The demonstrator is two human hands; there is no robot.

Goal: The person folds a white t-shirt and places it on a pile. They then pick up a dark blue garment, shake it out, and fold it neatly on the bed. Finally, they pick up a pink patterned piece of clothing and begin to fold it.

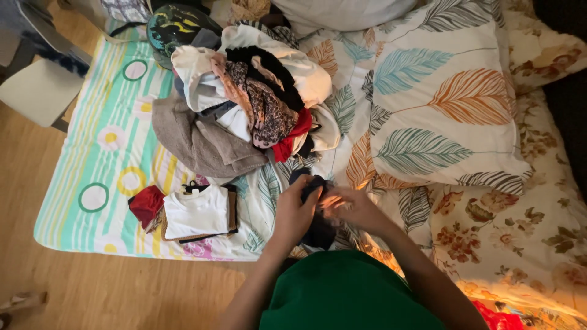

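Head view, looking down over a bed (116, 146) spread with a striped sheet bearing circles and, toward the right, a leaf-print cover. At lower centre the person's two hands meet above the bed's near edge. The left hand (296, 211) is curled closed around the upper part of a dark navy garment (317, 227), thumb and fingers pinching the cloth. The right hand (350, 206) lies just beside it, fingers bent and touching the same garment; how firmly it grips cannot be told, as the fingers are blurred. The garment hangs between the hands, its lower part trailing toward the person's green top (348, 293).

Left of the hands, on the striped sheet, a small stack of folded clothes (197, 212) lies flat, a white piece uppermost, with a red item (147, 204) touching its left side. Behind the hands rises a loose heap of unfolded laundry (257, 91): white, black, patterned brown and red pieces over a grey-brown towel (195, 137). A large leaf-print pillow (446, 104) occupies the right; a floral quilt (520, 232) lies below it. Wooden floor (92, 293) borders the bed at left.
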